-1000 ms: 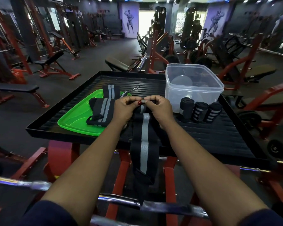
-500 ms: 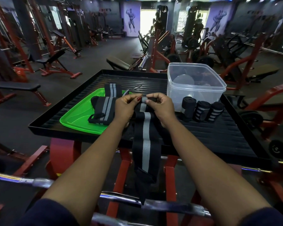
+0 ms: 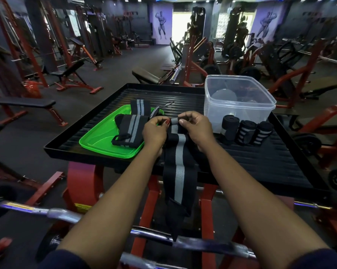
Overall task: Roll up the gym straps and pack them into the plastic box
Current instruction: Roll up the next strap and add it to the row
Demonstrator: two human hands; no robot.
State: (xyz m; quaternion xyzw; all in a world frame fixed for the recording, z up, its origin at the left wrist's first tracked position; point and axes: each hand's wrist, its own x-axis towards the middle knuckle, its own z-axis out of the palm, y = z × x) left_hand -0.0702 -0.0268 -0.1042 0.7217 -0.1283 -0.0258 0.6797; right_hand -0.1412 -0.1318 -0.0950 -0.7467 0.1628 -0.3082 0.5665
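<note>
Strap (image 3: 178,152) end pinched between both hands' fingers (image 3: 181,121)

Black strap (image 3: 178,167) with one grey centre stripe; bright green lid (image 3: 103,140); clear plastic box (image 3: 239,105); black ribbed worktop (image 3: 261,162).

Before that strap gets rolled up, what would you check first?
Grip: left hand and right hand pinch the strap at its top end: ok.
Strap flat: stripe up, hanging untwisted over the table edge: ok.
Plastic box open: no lid on: ok.
Finished rolls packed: three stand outside the box: not ok.
Hanging tail clear of the bar below: cannot tell.
</note>
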